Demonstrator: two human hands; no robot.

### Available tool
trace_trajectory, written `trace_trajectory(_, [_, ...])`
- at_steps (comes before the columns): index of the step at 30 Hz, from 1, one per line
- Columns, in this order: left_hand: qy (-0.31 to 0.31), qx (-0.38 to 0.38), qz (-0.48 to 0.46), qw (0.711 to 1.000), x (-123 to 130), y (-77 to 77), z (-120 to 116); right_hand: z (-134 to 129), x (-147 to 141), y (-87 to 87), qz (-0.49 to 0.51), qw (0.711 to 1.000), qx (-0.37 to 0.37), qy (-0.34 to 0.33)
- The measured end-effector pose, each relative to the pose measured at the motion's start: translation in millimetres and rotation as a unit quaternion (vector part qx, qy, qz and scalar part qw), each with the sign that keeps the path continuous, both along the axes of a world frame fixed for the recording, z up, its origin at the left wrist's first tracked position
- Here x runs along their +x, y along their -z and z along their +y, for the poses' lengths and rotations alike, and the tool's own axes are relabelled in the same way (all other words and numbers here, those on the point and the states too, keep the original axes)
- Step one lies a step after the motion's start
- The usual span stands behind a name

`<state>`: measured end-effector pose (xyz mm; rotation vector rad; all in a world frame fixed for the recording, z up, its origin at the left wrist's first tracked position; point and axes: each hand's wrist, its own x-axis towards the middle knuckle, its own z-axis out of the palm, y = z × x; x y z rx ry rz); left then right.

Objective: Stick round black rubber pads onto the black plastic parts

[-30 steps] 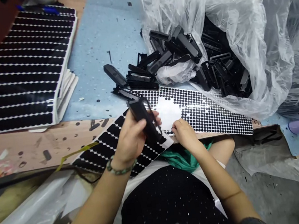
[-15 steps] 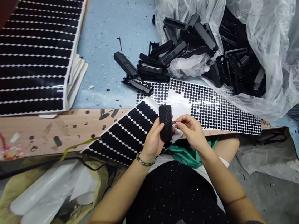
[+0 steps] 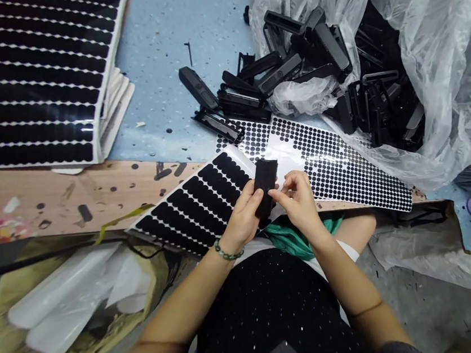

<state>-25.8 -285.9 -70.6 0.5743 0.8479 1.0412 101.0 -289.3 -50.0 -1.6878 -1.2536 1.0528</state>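
Note:
My left hand (image 3: 243, 212) is closed around a black rectangular plastic part (image 3: 265, 176), held upright and slightly tilted above the table edge. At the part's right side is my right hand (image 3: 300, 197), its thumb and forefinger pinched together against the surface. Whatever lies between those fingertips is too small to make out. Under the left hand spreads a sheet of black oblong stickers (image 3: 200, 203), overhanging the table edge. A sheet of small black round stickers (image 3: 344, 164) lies beyond the right hand.
Several black plastic parts (image 3: 283, 69) are heaped at the back, spilling from a clear plastic bag (image 3: 439, 62). A thick stack of sticker sheets (image 3: 33, 86) lies at the left. Below the table edge, a tan sack (image 3: 8, 349) holds white rolled paper (image 3: 62, 298).
My left hand has turned the black part, so its textured face no longer shows. My right fingertips have moved left onto the part's face. The whole view has shifted slightly.

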Motion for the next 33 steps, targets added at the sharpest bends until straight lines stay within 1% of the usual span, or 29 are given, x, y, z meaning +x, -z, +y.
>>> trace_trajectory(2, [-0.016, -0.003, -0.004, 1.000, -8.8, -1.2, 5.0, -1.4, -1.0, 6.7, -0.036, 0.999, -0.002, 0.004])
trace_trajectory(4, [-0.075, 0.001, -0.004, 0.997, -21.0, -2.6, 11.5, -3.6, -4.5, 11.4, -0.117, 0.992, 0.009, -0.034])
trace_trajectory(7, [-0.167, 0.005, -0.004, 0.986, -38.3, -2.1, 18.9, -5.2, -13.8, 14.5, -0.257, 0.960, 0.011, -0.113])
trace_trajectory(9, [-0.205, 0.008, 0.005, 0.979, -44.5, 1.8, 20.6, -4.2, -21.1, 15.3, -0.303, 0.943, -0.008, -0.140])
trace_trajectory(10, [-0.224, 0.012, 0.010, 0.974, -45.5, 5.0, 20.8, -3.3, -24.8, 15.7, -0.310, 0.939, -0.015, -0.146])
trace_trajectory(13, [-0.285, 0.014, 0.012, 0.958, -43.7, 16.8, 22.0, -0.9, -36.1, 16.7, -0.290, 0.943, -0.014, -0.160])
trace_trajectory(15, [-0.305, 0.008, -0.003, 0.952, -43.4, 21.2, 23.6, -0.2, -42.7, 16.3, -0.255, 0.952, -0.014, -0.171])
trace_trajectory(16, [-0.307, 0.006, -0.010, 0.952, -44.7, 20.6, 24.2, 0.1, -44.9, 15.5, -0.232, 0.957, -0.019, -0.173])
trace_trajectory(18, [-0.309, 0.012, -0.020, 0.951, -50.9, 12.0, 24.3, 2.0, -44.8, 12.4, -0.163, 0.973, -0.043, -0.160])
trace_trajectory(20, [-0.319, 0.039, -0.025, 0.947, -59.6, -4.7, 22.7, 7.3, -37.4, 8.5, -0.048, 0.988, -0.067, -0.129])
trace_trajectory(22, [-0.309, 0.076, -0.024, 0.948, -65.7, -22.7, 21.5, 17.0, -23.6, 6.0, 0.094, 0.988, -0.083, -0.096])
trace_trajectory(23, [-0.285, 0.089, -0.019, 0.954, -65.9, -29.2, 22.0, 23.4, -15.5, 5.8, 0.154, 0.981, -0.089, -0.080])
trace_trajectory(24, [-0.250, 0.092, -0.014, 0.964, -63.6, -32.9, 23.6, 30.3, -7.3, 6.2, 0.197, 0.973, -0.098, -0.067])
trace_trajectory(25, [-0.206, 0.085, -0.007, 0.975, -58.5, -33.2, 26.3, 37.3, 0.4, 7.2, 0.220, 0.968, -0.109, -0.053])
trace_trajectory(26, [-0.161, 0.067, -0.001, 0.985, -51.1, -30.2, 29.9, 43.9, 7.4, 8.4, 0.222, 0.967, -0.119, -0.040])
trace_trajectory(28, [-0.090, 0.014, 0.017, 0.996, -32.2, -16.7, 38.7, 53.5, 18.9, 10.2, 0.164, 0.978, -0.130, -0.027])
trace_trajectory(29, [-0.072, -0.012, 0.027, 0.997, -22.7, -8.2, 42.9, 55.6, 23.7, 10.3, 0.109, 0.986, -0.123, -0.027])
trace_trajectory(31, [-0.068, -0.047, 0.044, 0.996, -8.4, 6.9, 49.3, 54.3, 32.0, 8.9, -0.024, 0.996, -0.085, -0.033])
trace_trajectory(33, [-0.071, -0.052, 0.050, 0.995, -2.3, 15.1, 51.7, 47.2, 38.7, 6.8, -0.124, 0.989, -0.060, -0.046])
